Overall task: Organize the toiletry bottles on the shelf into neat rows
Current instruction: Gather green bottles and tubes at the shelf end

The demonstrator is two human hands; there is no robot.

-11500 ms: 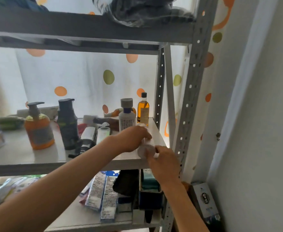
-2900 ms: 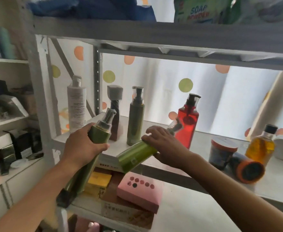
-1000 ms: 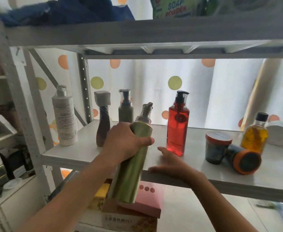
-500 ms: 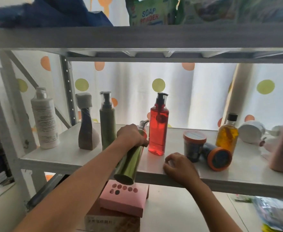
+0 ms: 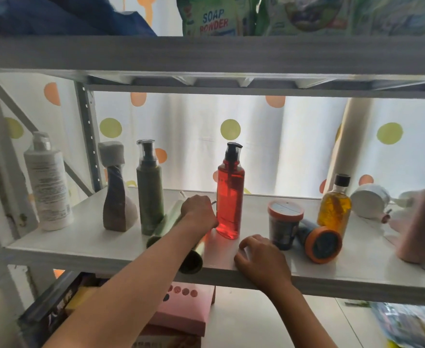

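Bottles stood in a partial row along the shelf (image 5: 101,247): a white bottle (image 5: 47,182) at the far left, then a brown twisted bottle (image 5: 117,197), a dark green pump bottle (image 5: 150,187) and, after a gap, a red pump bottle (image 5: 230,194). That much looked tidy. To the right the work seemed unfinished: an orange-lidded jar (image 5: 284,222) stood upright with a second jar (image 5: 319,241) lying on its side against it, a yellow oil bottle (image 5: 337,207) behind them, and a white tub (image 5: 368,200) tipped over further right.

The left hand (image 5: 198,209) was closed around a tilted green bottle (image 5: 196,252), whose base hung over the near shelf edge while its top pointed into the gap between the green pump bottle and the red one. Another pale green bottle (image 5: 167,222) leaned just left of it. The right hand (image 5: 261,259) rested on the shelf edge with fingers (image 5: 250,241) curled loosely, holding nothing, just near the upright jar.
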